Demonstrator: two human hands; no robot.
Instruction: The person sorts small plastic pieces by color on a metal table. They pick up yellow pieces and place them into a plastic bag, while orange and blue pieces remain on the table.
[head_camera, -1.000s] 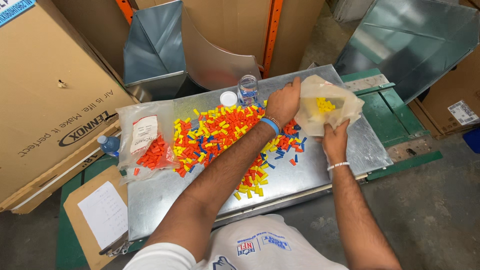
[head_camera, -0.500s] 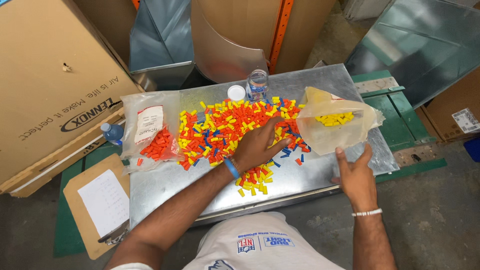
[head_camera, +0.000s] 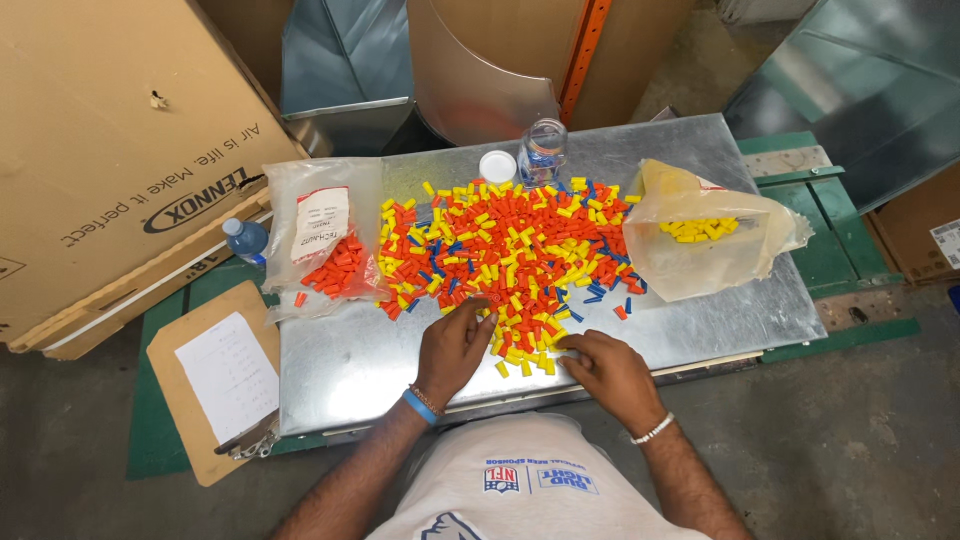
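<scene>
A spread of small orange, yellow and blue plastic caps (head_camera: 510, 250) covers the middle of a shiny metal sheet (head_camera: 340, 370). My left hand (head_camera: 455, 345) rests palm down at the pile's near edge, its fingertips touching caps. My right hand (head_camera: 605, 370) lies at the pile's near right corner, fingers curled onto a few yellow caps there. A clear plastic bag with yellow caps (head_camera: 705, 240) lies to the right of the pile. Another clear bag with orange caps (head_camera: 330, 250) lies to the left.
A clear jar (head_camera: 543, 150) and its white lid (head_camera: 497, 165) stand at the sheet's far edge. A large cardboard box (head_camera: 110, 150) and a plastic bottle (head_camera: 245, 240) are at left, a clipboard with paper (head_camera: 215, 375) on the floor, sheet-metal ducts (head_camera: 480, 70) behind.
My left hand pulled back from the yellow-cap bag across the pile to its near edge. My right hand let go of that bag and dropped to the pile's near right corner.
</scene>
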